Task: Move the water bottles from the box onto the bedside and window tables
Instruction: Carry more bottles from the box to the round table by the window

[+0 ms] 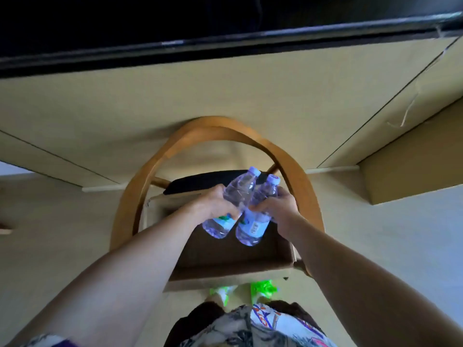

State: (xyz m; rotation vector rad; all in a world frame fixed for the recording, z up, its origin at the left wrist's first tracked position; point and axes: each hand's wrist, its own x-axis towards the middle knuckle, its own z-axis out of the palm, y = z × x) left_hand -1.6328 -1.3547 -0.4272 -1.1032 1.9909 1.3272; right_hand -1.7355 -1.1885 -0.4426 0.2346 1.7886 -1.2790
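I hold two clear plastic water bottles with pale caps above an open cardboard box (225, 274). My left hand (213, 204) grips the left bottle (236, 194) around its middle. Around the right bottle (255, 221) curl the fingers of my right hand (278, 206). Both bottles tilt with their caps pointing away from me and touch side by side. The box sits on a wooden chair (283, 156) with a curved back; what I can see of its inside is bare brown cardboard.
A long beige desk or shelf (225, 91) runs across behind the chair, with a dark screen or panel (175, 23) above it. A dark cushion (200, 181) lies on the chair seat behind the box. My feet in green-trimmed shoes (263, 289) stand just before the box.
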